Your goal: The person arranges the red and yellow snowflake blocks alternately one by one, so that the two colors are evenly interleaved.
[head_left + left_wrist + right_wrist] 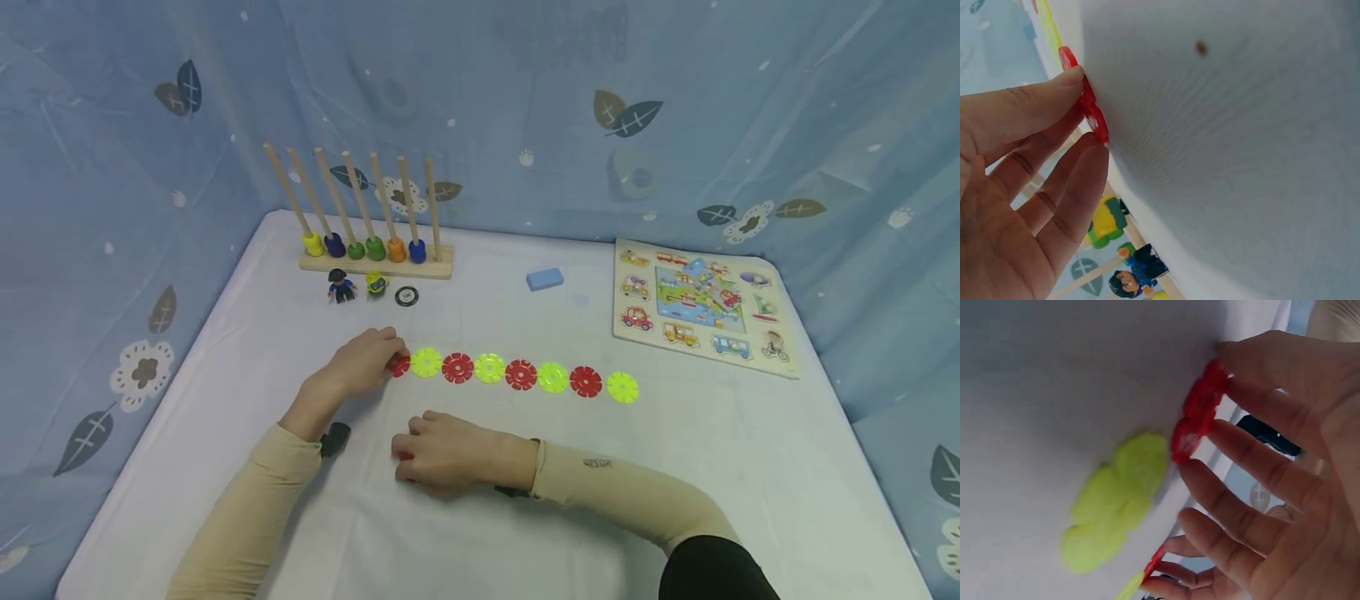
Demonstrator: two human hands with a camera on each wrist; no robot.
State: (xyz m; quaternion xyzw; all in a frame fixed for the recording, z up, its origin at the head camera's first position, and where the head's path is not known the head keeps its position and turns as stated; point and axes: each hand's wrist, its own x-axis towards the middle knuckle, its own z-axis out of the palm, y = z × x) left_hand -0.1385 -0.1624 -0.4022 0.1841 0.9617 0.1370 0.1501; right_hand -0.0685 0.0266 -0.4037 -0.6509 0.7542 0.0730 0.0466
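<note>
At the left end of a row of alternating red and yellow-green notched plastic discs, my left hand [366, 362] grips a red disc [401, 366] by its edge. In the left wrist view the thumb lies on one side of that disc and the fingertips meet its rim. Nearer to me, my right hand [453, 451] holds another red disc [1197, 412] between thumb and fingertips, low over the white cloth. A yellow-green disc [1116, 500] lies beside it in the right wrist view, hidden by the hand in the head view. The neighbouring row disc is yellow-green [427, 362].
A wooden peg rack [375, 264] with coloured beads stands at the back left. Before it are a toy figure [342, 287], a small yellow-green toy [377, 284] and a round token [407, 296]. A blue block [544, 279] and a vehicle puzzle board [705, 304] lie farther right.
</note>
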